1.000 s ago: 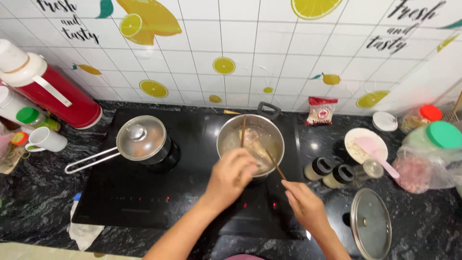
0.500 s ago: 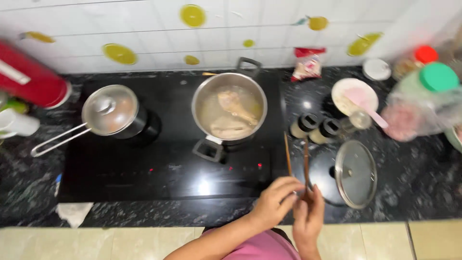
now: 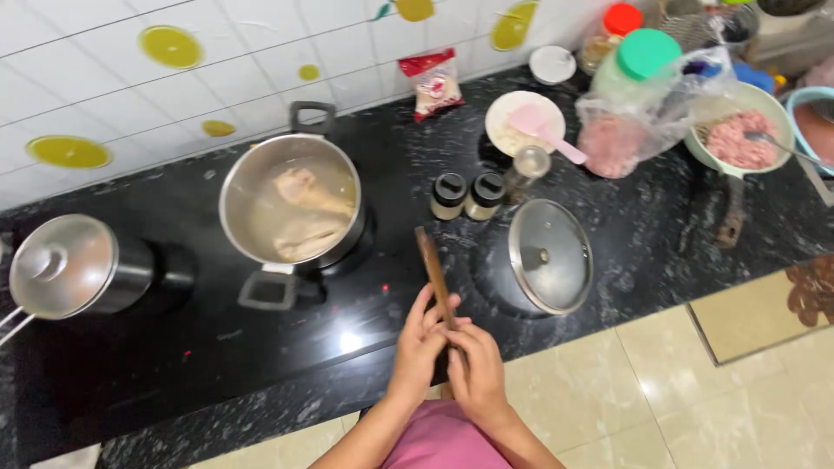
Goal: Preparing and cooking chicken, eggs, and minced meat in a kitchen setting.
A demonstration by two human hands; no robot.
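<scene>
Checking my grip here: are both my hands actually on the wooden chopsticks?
Touching. The head view shows the left hand and right hand wrapped around the lower end of the chopsticks, with no gap visible.

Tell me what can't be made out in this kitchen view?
- Lower ends of the chopsticks: hidden between the left hand and right hand.
- Small pot at left: its lid hides the contents; its handle is cut by the frame edge.
- Bowl at far right: cut by the edge.
- What floats in the big pot: murky liquid blurs it.
</scene>
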